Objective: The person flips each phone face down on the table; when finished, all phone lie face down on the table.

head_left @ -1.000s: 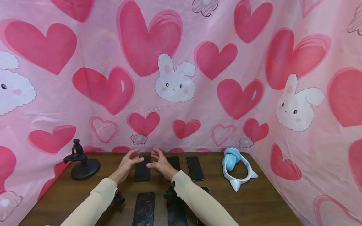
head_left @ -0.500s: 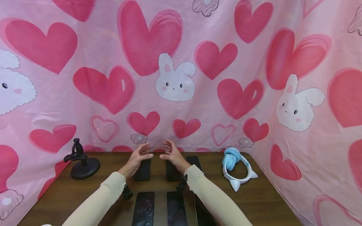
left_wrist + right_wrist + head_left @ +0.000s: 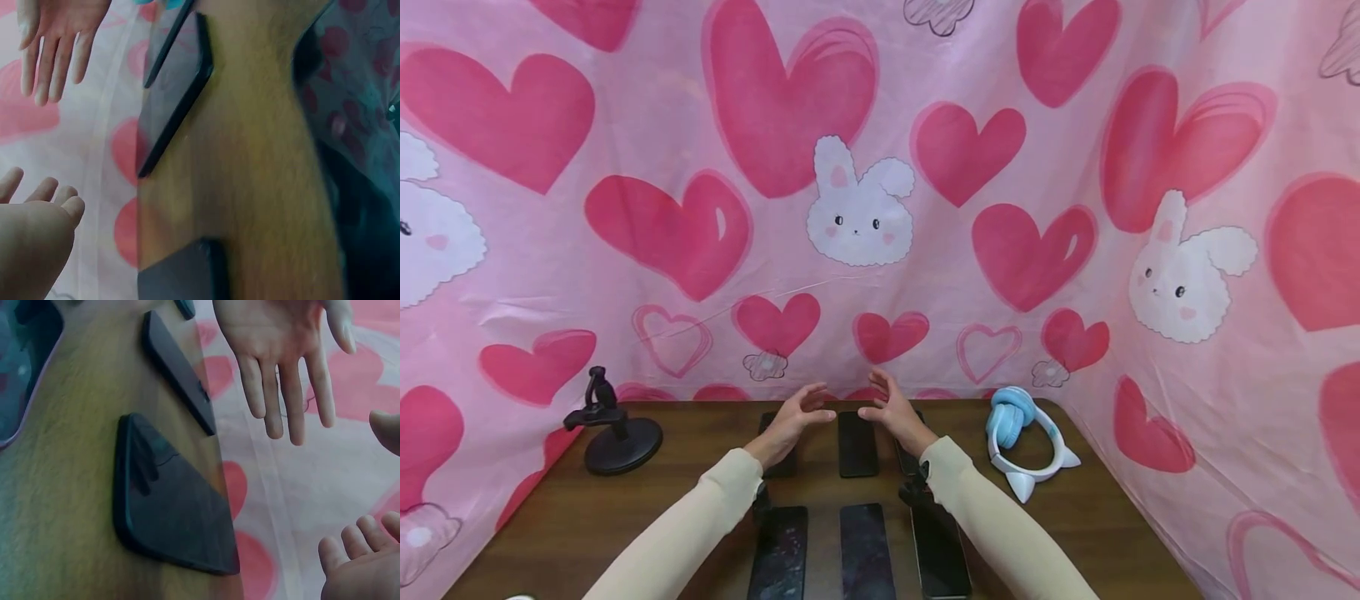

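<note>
Both hands hover, palms facing each other, over the back row of dark phones in the head view. The left hand [image 3: 795, 422] partly covers the back left phone [image 3: 785, 463]. The right hand [image 3: 898, 419] is in front of part of the back right phone [image 3: 907, 459]. Between them lies the back middle phone [image 3: 857, 450], flat and black. Neither hand holds anything; fingers are spread and gently bent, apart from each other. In the left wrist view, a phone [image 3: 172, 100] lies beyond the fingers. A phone [image 3: 178, 500] with a glossy screen shows in the right wrist view.
Nearer the person lie the front left phone [image 3: 779, 554], front middle phone [image 3: 867, 552] and front right phone [image 3: 942, 554]. A black stand [image 3: 622, 446] is at the left of the wooden table [image 3: 587, 525]. Blue-and-white headphones [image 3: 1022, 479] lie at right. A pink patterned cloth [image 3: 940, 275] hangs behind.
Both hands have moved to the right, from over the back left phone to around the back middle phone. The front right phone shows more. The phones have not visibly moved.
</note>
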Demonstrator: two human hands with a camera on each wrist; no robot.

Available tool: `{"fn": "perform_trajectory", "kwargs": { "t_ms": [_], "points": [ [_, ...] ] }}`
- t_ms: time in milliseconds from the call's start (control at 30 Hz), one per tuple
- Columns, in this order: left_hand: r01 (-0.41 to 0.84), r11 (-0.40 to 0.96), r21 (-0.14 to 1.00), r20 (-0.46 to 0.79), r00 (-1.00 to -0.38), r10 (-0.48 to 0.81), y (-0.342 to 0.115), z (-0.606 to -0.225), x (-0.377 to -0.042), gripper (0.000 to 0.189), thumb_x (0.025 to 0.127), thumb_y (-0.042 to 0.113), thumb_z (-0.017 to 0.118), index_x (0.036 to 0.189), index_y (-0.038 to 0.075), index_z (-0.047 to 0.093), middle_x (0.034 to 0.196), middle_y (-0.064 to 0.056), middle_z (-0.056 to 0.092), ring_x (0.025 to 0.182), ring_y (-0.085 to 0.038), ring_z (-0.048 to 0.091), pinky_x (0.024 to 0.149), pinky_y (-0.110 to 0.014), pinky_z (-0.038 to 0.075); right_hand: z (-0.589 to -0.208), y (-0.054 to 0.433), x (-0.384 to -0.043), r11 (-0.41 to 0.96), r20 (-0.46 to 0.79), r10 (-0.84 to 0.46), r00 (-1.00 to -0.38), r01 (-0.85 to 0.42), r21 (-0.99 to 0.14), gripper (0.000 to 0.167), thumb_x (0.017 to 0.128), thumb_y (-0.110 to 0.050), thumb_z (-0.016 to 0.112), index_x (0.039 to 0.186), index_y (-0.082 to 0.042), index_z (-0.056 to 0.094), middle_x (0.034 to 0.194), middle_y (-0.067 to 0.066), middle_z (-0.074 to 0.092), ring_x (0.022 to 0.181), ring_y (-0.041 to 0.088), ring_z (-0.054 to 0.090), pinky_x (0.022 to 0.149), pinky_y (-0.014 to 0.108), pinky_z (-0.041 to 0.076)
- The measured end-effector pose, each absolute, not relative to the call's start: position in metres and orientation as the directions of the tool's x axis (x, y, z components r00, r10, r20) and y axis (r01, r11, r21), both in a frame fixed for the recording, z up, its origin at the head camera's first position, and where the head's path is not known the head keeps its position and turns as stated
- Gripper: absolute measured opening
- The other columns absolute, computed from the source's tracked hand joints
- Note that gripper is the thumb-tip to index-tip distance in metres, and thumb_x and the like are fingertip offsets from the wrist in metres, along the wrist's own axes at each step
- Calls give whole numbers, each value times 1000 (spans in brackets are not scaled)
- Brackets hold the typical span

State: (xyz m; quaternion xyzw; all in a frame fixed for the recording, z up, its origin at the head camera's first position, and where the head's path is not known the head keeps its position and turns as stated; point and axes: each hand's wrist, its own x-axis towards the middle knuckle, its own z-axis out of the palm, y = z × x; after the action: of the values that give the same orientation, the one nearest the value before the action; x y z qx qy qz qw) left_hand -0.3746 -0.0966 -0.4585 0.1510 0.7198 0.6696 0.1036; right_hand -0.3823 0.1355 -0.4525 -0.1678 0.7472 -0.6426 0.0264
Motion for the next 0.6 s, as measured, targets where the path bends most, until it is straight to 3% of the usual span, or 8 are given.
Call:
{"fn": "perform_trajectory", "kwargs": {
  "t_ms": [300,600],
  "points": [
    [74,131,989,28,-947,319,-72,-470,-373,77,87,22,74,152,3,38,159,-26,38,148,-46,35,121,-60,31,-462,141,-381,155,131,-237,-963,-170,-973,86,87,-3,72,157,2,21,163,27,28,152,46,26,124,59,25],
    [15,257,966,-54,-964,259,-67,-484,-370,79,84,22,76,150,0,40,154,-26,44,142,-44,44,118,-62,34,-481,140,-371,233,23,-237,-971,-80,-969,85,88,-3,70,157,2,20,163,27,27,151,46,28,123,60,26]
  ]
}}
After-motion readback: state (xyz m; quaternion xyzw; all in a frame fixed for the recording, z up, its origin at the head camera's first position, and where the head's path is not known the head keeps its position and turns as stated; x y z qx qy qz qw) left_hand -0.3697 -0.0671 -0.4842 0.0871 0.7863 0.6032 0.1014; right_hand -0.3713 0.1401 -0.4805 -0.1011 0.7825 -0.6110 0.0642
